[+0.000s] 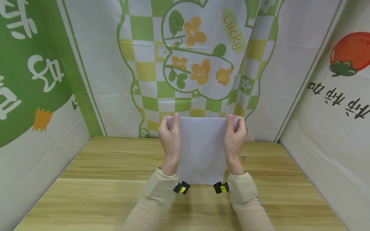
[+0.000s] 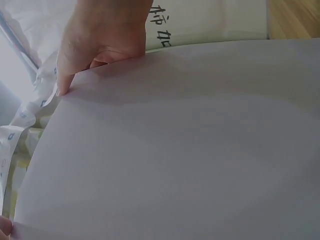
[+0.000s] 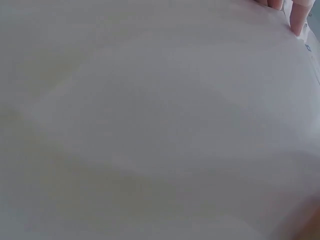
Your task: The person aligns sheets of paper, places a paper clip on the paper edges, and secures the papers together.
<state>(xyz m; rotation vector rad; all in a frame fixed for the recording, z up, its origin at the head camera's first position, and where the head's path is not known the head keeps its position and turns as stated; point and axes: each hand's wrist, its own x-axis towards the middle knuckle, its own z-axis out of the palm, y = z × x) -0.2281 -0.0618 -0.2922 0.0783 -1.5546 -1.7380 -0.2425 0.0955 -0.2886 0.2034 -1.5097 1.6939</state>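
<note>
A blank white sheet of paper (image 1: 202, 144) is held up above the table, facing me. My left hand (image 1: 170, 139) pinches its upper left corner, thumb on the near side and fingers curled behind. At the upper right corner my right hand (image 1: 235, 138) pinches it the same way. The sheet (image 2: 175, 145) fills most of the left wrist view, where the right hand (image 2: 102, 35) grips its far edge. In the right wrist view the paper (image 3: 160, 120) covers nearly everything, with fingertips of the left hand (image 3: 299, 17) at the upper right.
Below is a wood-grain table (image 1: 101, 192). A small bluish scrap (image 1: 243, 157) lies on it, right of the paper. A patterned curtain (image 1: 144, 70) hangs behind, with printed cloth walls at left (image 1: 66, 118) and right (image 1: 326, 138). Black wrist cameras (image 1: 181, 187) sit at both cuffs.
</note>
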